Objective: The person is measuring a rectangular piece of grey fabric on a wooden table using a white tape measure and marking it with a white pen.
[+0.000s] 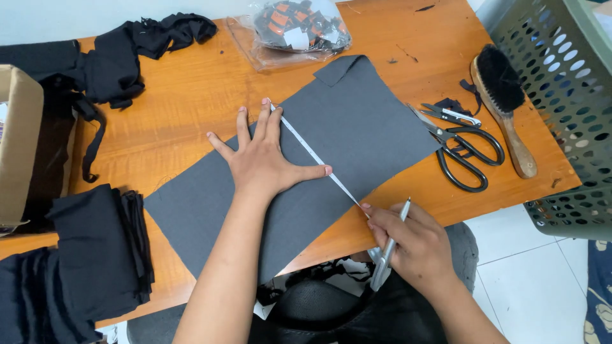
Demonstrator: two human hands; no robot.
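While the right hand (411, 245) is closing around a pen (390, 247) and pinching the tape (319, 159) end at the cloth (357, 127) edge, the left hand (261, 162) is pressing flat, fingers spread, on the tape's far end. The tape could be slipping if either hold eases (skewing any mark). The grey cloth is lying flat across the table (178, 108), one corner folded.
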